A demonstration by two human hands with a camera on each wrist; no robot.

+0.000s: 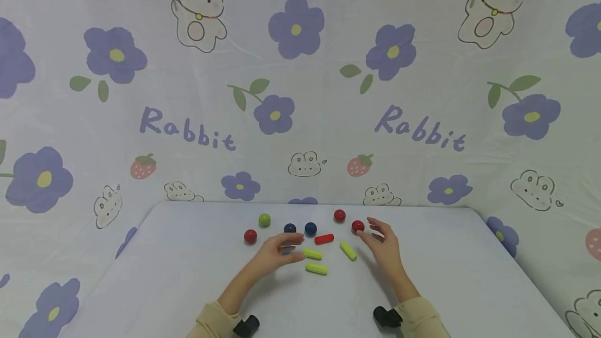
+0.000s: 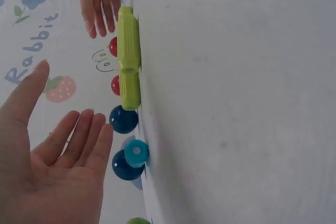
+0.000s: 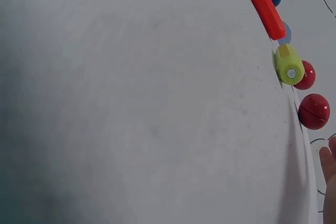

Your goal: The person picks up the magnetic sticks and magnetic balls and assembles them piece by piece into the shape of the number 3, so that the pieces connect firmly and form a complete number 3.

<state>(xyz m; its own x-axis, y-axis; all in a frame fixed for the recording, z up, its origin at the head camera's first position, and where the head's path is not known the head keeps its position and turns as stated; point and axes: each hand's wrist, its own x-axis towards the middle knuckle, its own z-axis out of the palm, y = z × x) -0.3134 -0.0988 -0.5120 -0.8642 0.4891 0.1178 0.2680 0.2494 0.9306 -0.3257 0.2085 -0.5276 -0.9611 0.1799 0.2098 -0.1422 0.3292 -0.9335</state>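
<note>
My left hand hovers over the table with thumb and fingers apart, holding nothing. It partly covers a blue stick and is close to two dark blue balls. Beside its fingertips are two yellow-green ribbed sticks. On the other side, my right hand is raised with spread, slightly bent fingers. Its thumb overlaps the edge of a red ball in the head view, while the right wrist view shows a gap between fingers and ball.
A red stick and a third yellow-green stick lie between the hands. Another red ball sits farther back. At left are a green ball and a red ball. A patterned curtain hangs behind the white table.
</note>
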